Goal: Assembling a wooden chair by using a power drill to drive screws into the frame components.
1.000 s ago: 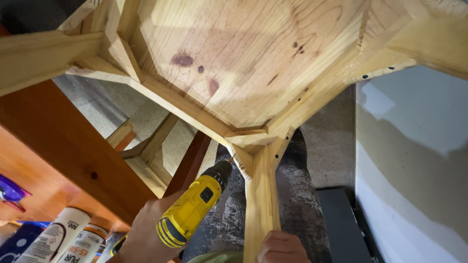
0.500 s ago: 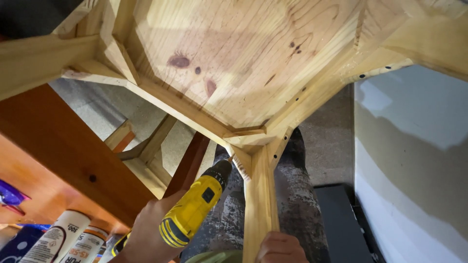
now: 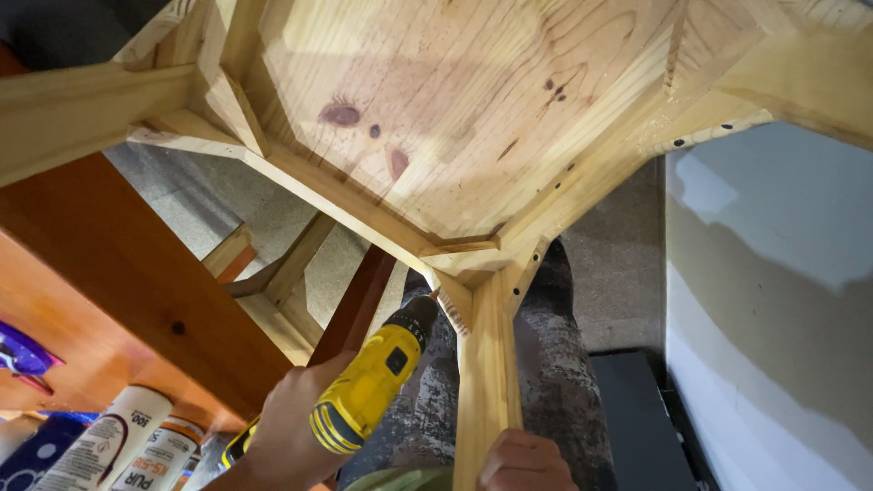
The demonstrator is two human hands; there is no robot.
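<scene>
Person is gripping a yellow cordless drill (image 3: 368, 391) in the left hand (image 3: 296, 423), fingers wrapped fully around the handle, nose pointing up into the corner block where the leg (image 3: 486, 364) is meeting the underside of the pine stool (image 3: 455, 118). The stool is lying upturned and tilted over the person's lap, seat underside facing the camera, so the joint is sitting right in front of the drill. Right hand (image 3: 526, 462) is closing around the lower end of that leg, bracing it so the frame isn't twisting under the push; fingers curled shut on the wood. A brown wooden beam (image 3: 127, 273) is running across at left. White glue tubes (image 3: 123, 445) are lying bottom left, well apart from both hands.
</scene>
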